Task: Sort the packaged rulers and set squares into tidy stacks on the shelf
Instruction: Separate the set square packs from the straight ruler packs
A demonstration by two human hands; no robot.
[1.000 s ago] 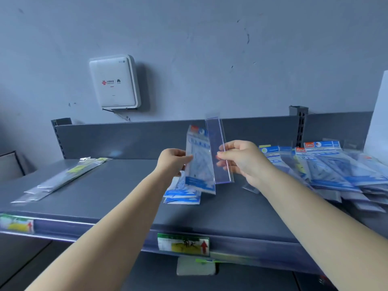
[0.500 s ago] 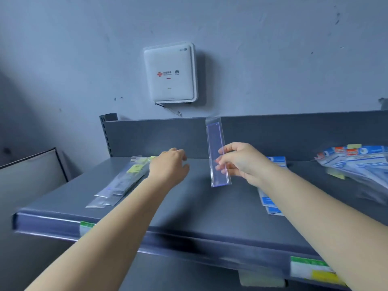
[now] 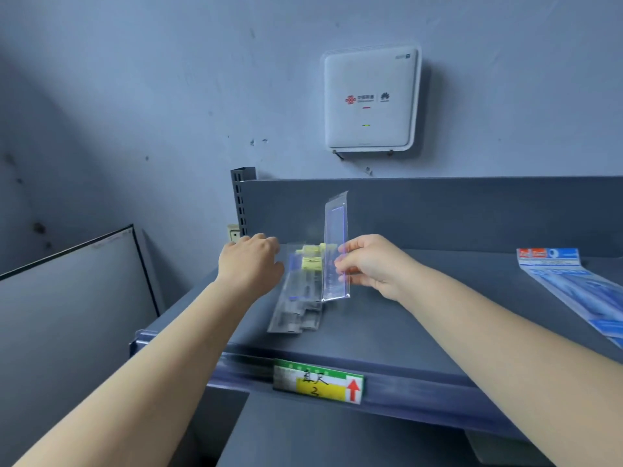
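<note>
My right hand pinches a clear packaged ruler and holds it upright above the grey shelf. Just left of and below it lies a small stack of clear ruler packs with yellow labels on the shelf. My left hand hovers at the stack's left edge, fingers loosely curled, holding nothing. A blue-printed set-square pack lies at the shelf's right.
A white router box hangs on the wall above the shelf's back panel. A price label with a red arrow sits on the shelf's front rail. A slotted upright stands at the back left. A framed board leans at left.
My view has swung left. Earlier my left hand let go of the set-square pack it held. Both hands now sit over the ruler stack, the right one still carrying the clear ruler.
</note>
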